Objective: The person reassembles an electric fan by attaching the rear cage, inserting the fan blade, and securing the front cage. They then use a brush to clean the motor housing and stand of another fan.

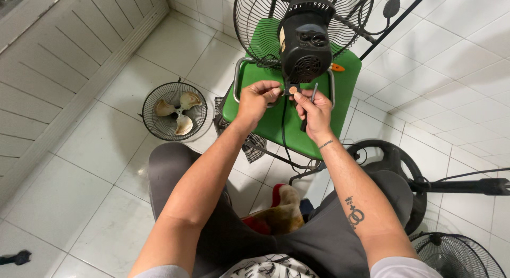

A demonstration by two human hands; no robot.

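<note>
A green chair (276, 124) holds the black fan (304, 47). On the white floor (95, 150) lies a fan cage (174, 111).

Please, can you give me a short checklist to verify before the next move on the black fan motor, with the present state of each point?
1. Left hand at the base of the fan motor: ok.
2. Right hand keeps the screwdriver between its fingers: ok.
3. Small round copper-coloured part between both hands: ok, in view.
4. Fan rests on the green chair: ok.
5. Power cord unplugged: cannot tell.
6. Loose grille with blade lies apart on the floor: ok.
</note>
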